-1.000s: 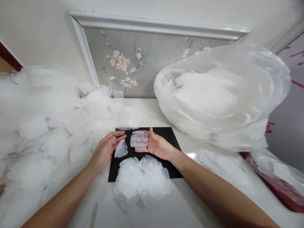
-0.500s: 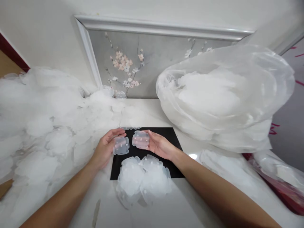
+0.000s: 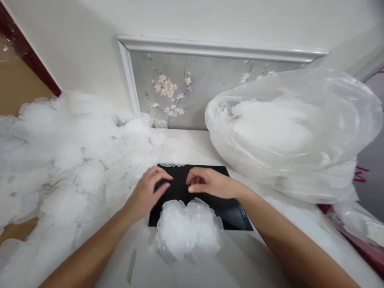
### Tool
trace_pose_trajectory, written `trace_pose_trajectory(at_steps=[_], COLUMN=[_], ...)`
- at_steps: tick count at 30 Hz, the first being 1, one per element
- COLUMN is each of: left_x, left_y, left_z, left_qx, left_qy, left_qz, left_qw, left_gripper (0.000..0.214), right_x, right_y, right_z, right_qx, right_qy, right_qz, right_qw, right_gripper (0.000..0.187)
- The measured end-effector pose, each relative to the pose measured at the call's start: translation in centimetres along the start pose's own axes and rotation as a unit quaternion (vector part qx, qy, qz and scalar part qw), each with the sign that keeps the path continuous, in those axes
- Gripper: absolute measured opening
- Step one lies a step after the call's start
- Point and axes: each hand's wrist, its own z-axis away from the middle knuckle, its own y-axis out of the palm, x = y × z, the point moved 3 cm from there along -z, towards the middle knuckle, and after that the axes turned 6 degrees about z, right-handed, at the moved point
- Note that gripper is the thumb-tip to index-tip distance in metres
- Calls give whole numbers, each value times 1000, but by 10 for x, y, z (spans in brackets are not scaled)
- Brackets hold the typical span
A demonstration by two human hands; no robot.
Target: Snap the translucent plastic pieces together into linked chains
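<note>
- Far left: brown cardboard point(image 3: 27, 80) with a dark red strip point(image 3: 33, 52) along its upper edge, going up the wall.
- Next: large heap point(image 3: 75, 160) of thin translucent white pieces, overlapping every which way, spread over the left side of the counter point(image 3: 198, 148).
- Left hand point(image 3: 146, 194): over the left edge of the black mat point(image 3: 180, 184), fingers bent, thumb apart from them, dark mat visible in the gap. Sits just beside the large heap; can't tell if it touches.
- Behind, on the wall: framed grey panel point(image 3: 207, 88), peach and white blossoms.
- Mat's far edge: a few pieces point(image 3: 171, 165) poking onto it.
- Smaller pile point(image 3: 189, 230) of the same pieces: two overlapping clusters across the mat's near edge, part on mat, part on counter, below and between both hands.
- Right hand point(image 3: 214, 182): above the mat, fingers curled loosely, thumb beneath, narrow dark gap showing.
- Right: big clear plastic bag point(image 3: 285, 160), mouth wide, white pieces inside.
- Far right: red item point(image 3: 373, 258) under clear plastic, partly cut off.
</note>
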Motion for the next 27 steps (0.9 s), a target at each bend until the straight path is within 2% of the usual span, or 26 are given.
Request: trace_pose_trajectory(at_steps=[1,3,5,8,11,13,15,17,18,19,21,23,25,27], left_x=[9,25,40,51,54,53,46,31,22,12,0,-2,2,12], left_y=[-10,-26,-35,-42,-55,-66,-76,-82,-81,-77,-63,-39,-14,3], left_z=[-4,-8,-7,-2,5,7,8,7,6,4,2,-1,-4,-7], left_qx=[-57,-118,-111,-76,-92,-109,-134,-164,-165,-174,-180,-131,-92,-81], left_qy=[-4,-24,-55,-84,-97,-120,-145,-148,-136,-122,-139,-190,-202,-196], left_qz=[-69,-176,-224,-238,-212,-185,-166,-157,-151,-126,-26,131,291,394], left_qw=[996,977,967,965,968,969,966,963,965,969,973,964,931,894], left_gripper=[20,25,34,45,54,54,38,8,5,10,14,18,18,17], right_x=[-4,-11,-17,-22,-22,-25,-30,-33,-34,-35,-39,-42,-44,-44], right_y=[-2,-3,3,10,5,1,6,18,24,29,35,37,35,32], right_z=[-9,-31,-52,-72,-66,-53,-40,-28,-23,-19,-13,-10,-9,-9], right_qx=[-52,-157,-210,-222,-287,-318,-282,-205,-170,-142,-116,-108,-102,-95], right_qy=[2,-7,-16,-8,22,56,83,97,100,103,108,112,113,109], right_qz=[26,104,170,215,149,-9,-236,-432,-499,-543,-586,-602,-608,-611], right_qw=[998,982,963,951,946,947,926,873,844,821,795,783,779,778], right_gripper=[19,11,12,4,7,5,12,19,21,22,20,18,18,18])
